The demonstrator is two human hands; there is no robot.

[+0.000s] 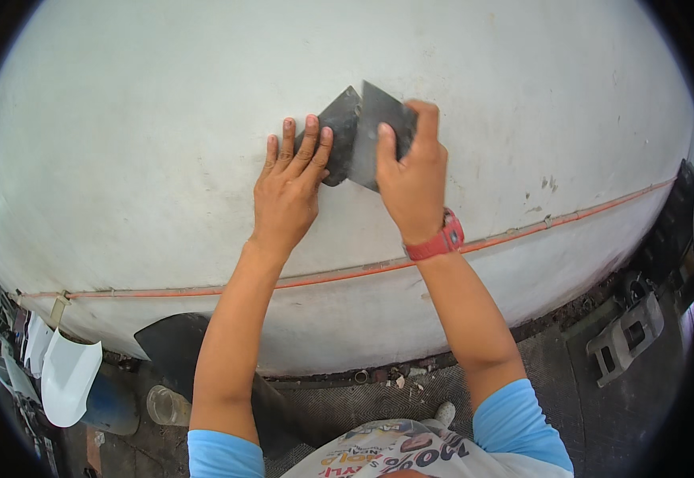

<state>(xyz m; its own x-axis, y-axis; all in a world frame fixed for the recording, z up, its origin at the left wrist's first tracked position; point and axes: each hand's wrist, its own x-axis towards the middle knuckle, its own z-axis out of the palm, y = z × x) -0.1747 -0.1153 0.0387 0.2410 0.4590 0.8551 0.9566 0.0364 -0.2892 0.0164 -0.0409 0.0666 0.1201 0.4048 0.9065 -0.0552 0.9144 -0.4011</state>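
Against a large whitish wall (164, 159), my left hand (287, 191) lies flat with its fingers stretched out. Its fingertips press on the left side of a black flat piece (339, 131), which has a ragged right edge. My right hand (414, 171), with a red watch (442, 239) on the wrist, pinches a dark grey flat sheet (371, 151), thumb on the near face. The sheet is slightly blurred and stands beside the black piece, its left edge close to the ragged edge. What the pieces are made of I cannot tell.
An orange pipe (347, 272) runs across the wall below my hands. At lower left are a white curved panel (68, 378), a blue drum (116, 406), a clear tub (168, 406) and a black panel (173, 344). A grey plastic part (625, 338) lies at right. Debris lines the wall's foot.
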